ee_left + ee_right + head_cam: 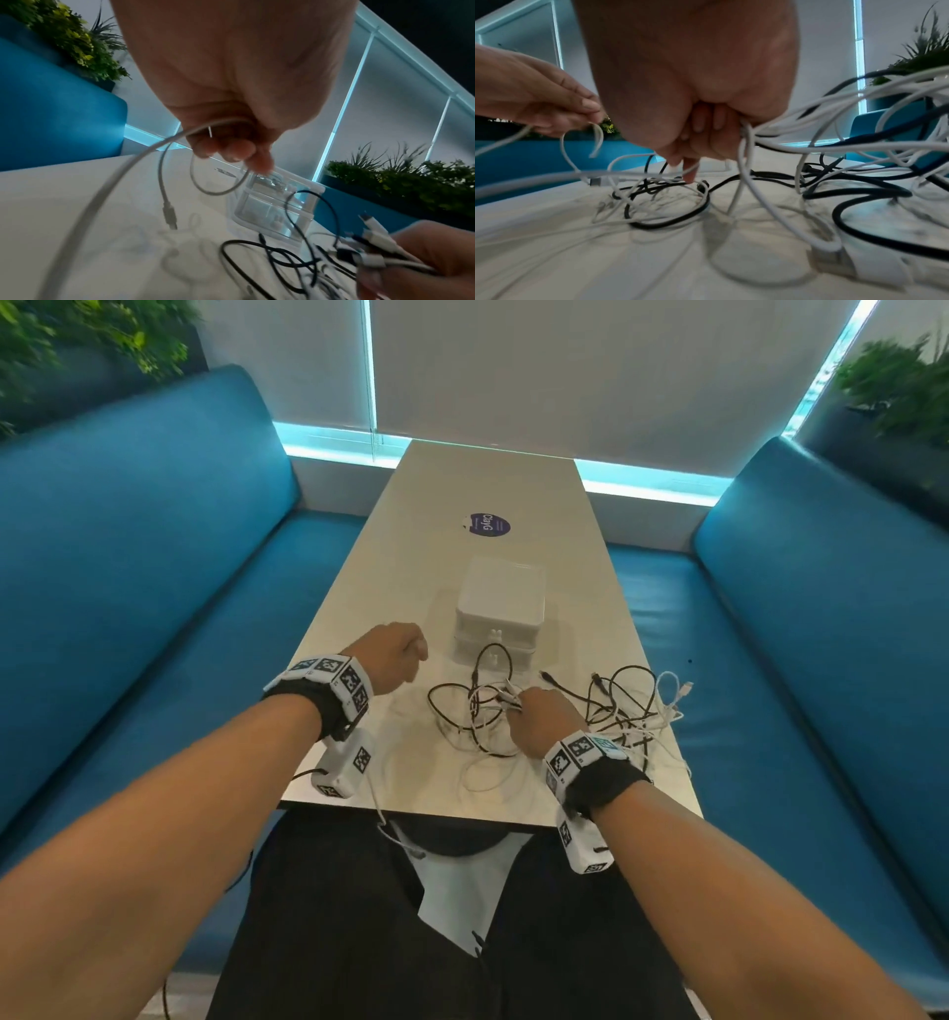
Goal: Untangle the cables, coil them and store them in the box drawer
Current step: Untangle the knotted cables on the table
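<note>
A tangle of black and white cables (606,711) lies on the near half of the pale table (411,546), in front of a clear drawer box (500,608). My left hand (398,654) is raised left of the box, its fingers curled round a white cable (164,186) whose loop and plug hang down. My right hand (539,716) sits in the middle of the tangle and grips a bunch of white and black cables (757,130). The box (277,207) shows behind the hanging plug, its drawers pushed in.
Blue benches (128,567) run along both sides of the table. A round purple sticker (490,524) lies beyond the box. Plants (904,392) stand behind both bench backs. A white cable (395,829) hangs over the table's near edge onto my lap.
</note>
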Demonstrator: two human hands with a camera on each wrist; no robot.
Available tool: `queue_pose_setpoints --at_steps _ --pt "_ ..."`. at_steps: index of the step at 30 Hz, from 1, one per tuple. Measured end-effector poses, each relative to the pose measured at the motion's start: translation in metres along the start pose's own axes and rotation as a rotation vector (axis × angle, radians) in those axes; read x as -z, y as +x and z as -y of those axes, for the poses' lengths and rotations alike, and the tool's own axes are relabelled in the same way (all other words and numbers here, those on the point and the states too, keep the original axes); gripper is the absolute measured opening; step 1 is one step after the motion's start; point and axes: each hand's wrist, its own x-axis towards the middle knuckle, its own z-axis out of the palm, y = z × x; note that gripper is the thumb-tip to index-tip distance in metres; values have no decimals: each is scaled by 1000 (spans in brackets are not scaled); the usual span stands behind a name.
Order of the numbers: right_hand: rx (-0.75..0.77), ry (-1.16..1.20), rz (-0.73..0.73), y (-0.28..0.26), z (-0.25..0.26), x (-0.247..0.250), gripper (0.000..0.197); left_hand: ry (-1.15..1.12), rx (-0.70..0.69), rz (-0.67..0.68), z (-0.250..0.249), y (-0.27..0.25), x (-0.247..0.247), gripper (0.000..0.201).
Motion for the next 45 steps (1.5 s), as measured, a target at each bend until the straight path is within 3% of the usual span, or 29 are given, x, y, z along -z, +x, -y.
queue_pose_setpoints --at_steps 7,13,16,21,25,29,34,38,41,45 --pt "97 215 -163 -2 9 13 37 -114 -46 24 -20 5 -21 43" --pt "86 357 -177 0 7 16 29 -104 -134 -87 -34 8 -31 23" --pt "66 397 -165 1 5 14 24 -102 -116 -73 -41 5 -33 12" --pt "114 431 -149 0 6 15 24 -218 -98 -27 -47 -6 -38 13" --pt "161 511 -152 4 8 14 27 -297 -142 7 -53 -13 -39 34" --pt "64 616 -125 9 8 21 34 -220 -180 24 -55 -13 -44 54" --pt "-39 639 -43 16 5 20 25 -146 -224 71 -56 -11 -52 27" --pt "-105 737 -28 17 1 21 20 -67 -242 127 -51 -12 -61 33" --pt "-39 652 -4 15 0 21 29 -40 -251 160 -49 -15 -67 34" --pt "77 557 -12 12 -1 22 31 -90 -191 157 -46 -17 -72 16"
